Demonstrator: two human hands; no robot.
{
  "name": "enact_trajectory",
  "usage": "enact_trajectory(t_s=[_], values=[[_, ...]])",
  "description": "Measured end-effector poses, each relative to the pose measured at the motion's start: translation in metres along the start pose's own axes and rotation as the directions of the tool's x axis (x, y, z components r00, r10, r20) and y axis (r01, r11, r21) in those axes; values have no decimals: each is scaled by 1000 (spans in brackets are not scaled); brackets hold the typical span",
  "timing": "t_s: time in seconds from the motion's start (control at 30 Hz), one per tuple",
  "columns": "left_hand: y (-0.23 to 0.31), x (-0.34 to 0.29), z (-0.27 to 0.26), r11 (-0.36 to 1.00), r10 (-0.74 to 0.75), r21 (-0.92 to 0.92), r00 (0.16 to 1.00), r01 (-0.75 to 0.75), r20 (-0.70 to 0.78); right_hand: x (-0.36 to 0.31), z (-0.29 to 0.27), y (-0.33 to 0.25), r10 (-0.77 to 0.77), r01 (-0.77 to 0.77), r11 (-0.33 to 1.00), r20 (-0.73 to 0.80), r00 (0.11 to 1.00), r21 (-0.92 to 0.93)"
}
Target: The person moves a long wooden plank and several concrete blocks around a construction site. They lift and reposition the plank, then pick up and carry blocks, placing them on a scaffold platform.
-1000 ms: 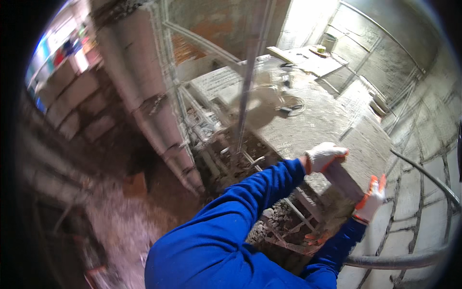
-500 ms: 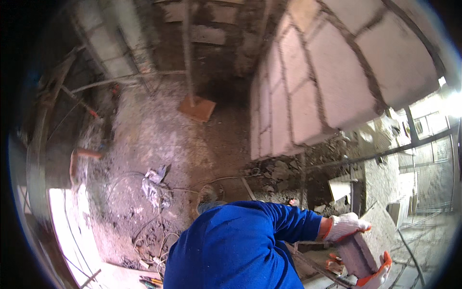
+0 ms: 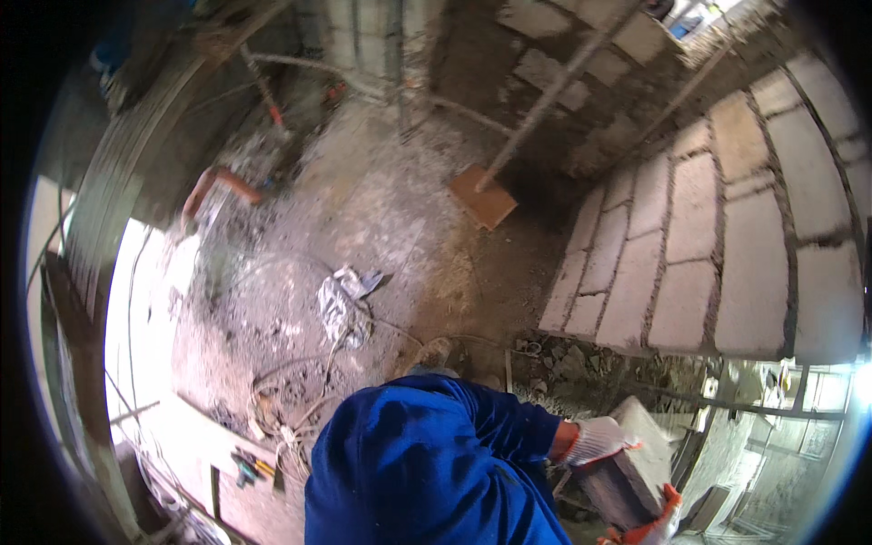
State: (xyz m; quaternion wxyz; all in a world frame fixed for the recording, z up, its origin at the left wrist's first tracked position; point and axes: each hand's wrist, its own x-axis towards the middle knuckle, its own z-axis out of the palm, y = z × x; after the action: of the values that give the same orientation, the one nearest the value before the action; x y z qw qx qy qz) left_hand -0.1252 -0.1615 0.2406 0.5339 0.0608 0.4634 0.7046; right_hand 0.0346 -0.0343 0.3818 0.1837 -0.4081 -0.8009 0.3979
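Between four and five o'clock: left hand (image 3: 598, 442), right hand (image 3: 661, 524) clasp grey block (image 3: 649, 465) from opposite ends, likely to balance its weight.

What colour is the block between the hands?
The block is grey, paler on top, darker on its side; head view.

The block (image 3: 633, 474) sits between the left hand (image 3: 599, 442) and the right hand (image 3: 659, 521), the wall (image 3: 690, 263) ahead; to their left, a bundle (image 3: 341, 307) lies on the floor (image 3: 381, 222).
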Motion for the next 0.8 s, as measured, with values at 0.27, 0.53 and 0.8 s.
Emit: enact_trajectory(t_s=[0.27, 0.53, 0.8], values=[[-83, -5, -97, 936, -270, -316, 892, 155, -362, 85, 141, 111, -69, 34, 997, 519, 852, 76], [-171, -11, -155, 785, -351, -614, 759, -81, -548, 100, 252, 176, 313, -468, 883, 795, 521, -41], [-209, -5, -176, 545, -367, -828, 850, -133, -378, 84, 275, 228, 337, -543, 839, 797, 502, -13]])
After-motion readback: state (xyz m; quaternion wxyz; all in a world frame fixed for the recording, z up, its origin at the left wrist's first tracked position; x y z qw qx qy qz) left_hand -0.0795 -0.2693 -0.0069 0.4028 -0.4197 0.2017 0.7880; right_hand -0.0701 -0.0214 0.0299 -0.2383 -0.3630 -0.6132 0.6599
